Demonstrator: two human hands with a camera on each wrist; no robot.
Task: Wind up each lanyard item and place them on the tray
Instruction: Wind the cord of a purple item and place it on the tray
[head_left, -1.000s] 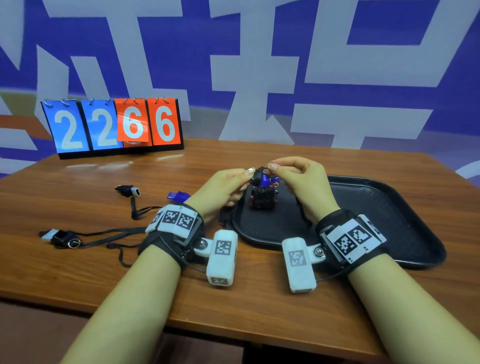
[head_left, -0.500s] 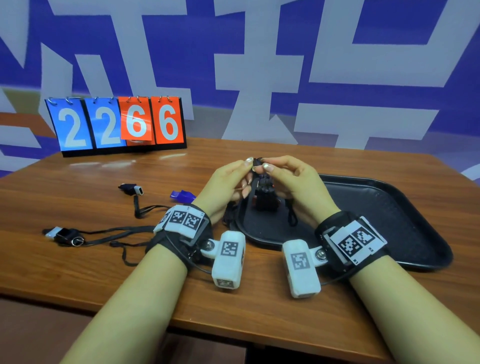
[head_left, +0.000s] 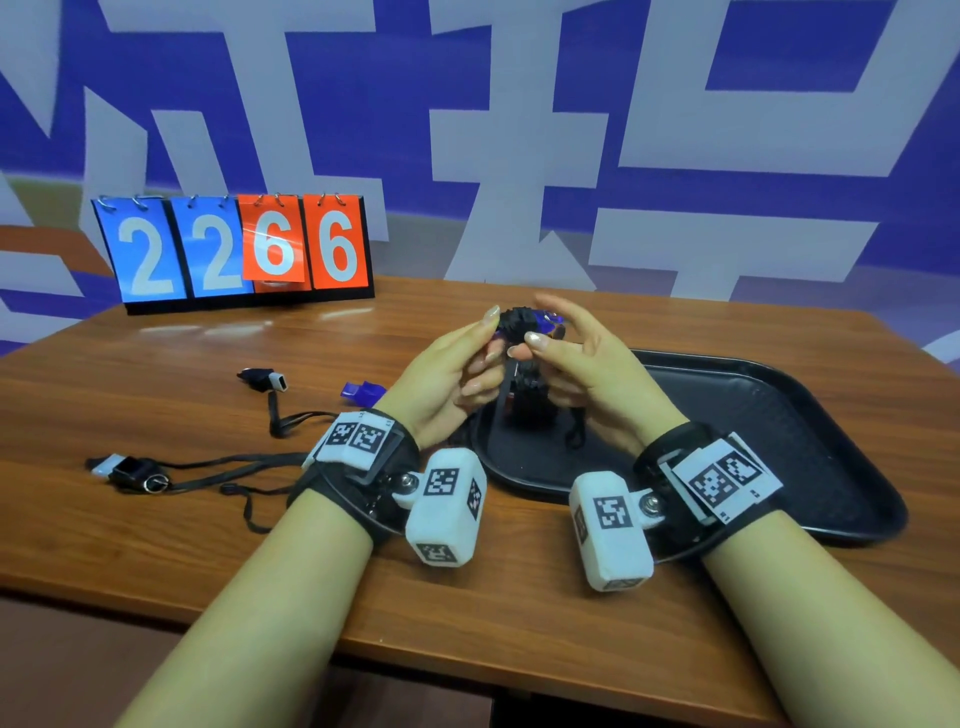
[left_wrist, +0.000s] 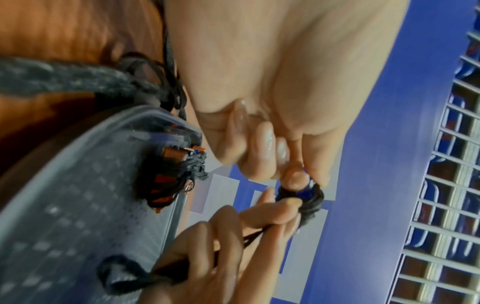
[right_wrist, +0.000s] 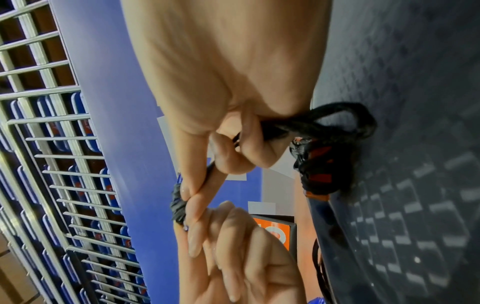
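Note:
A small blue item wound in black lanyard cord (head_left: 524, 323) is held in the air over the left end of the black tray (head_left: 789, 415). My left hand (head_left: 488, 338) pinches this bundle (left_wrist: 309, 195) between thumb and fingertips. My right hand (head_left: 545, 332) presses its thumb on the bundle (right_wrist: 179, 203), and its curled lower fingers grip the loose cord (right_wrist: 345, 119), which hangs down in a loop. An orange item wrapped in black cord (head_left: 530, 402) lies on the tray below the hands.
Left of the tray on the wooden table lie a blue whistle (head_left: 363, 392), a black-and-white item with a lanyard (head_left: 262, 378) and another with a long cord (head_left: 130, 470). A flip scoreboard (head_left: 239, 249) stands at the back left.
Both hands have risen a little with the blue bundle. The right hand's upper fingers have spread out over it, while its thumb stays on the cord wraps.

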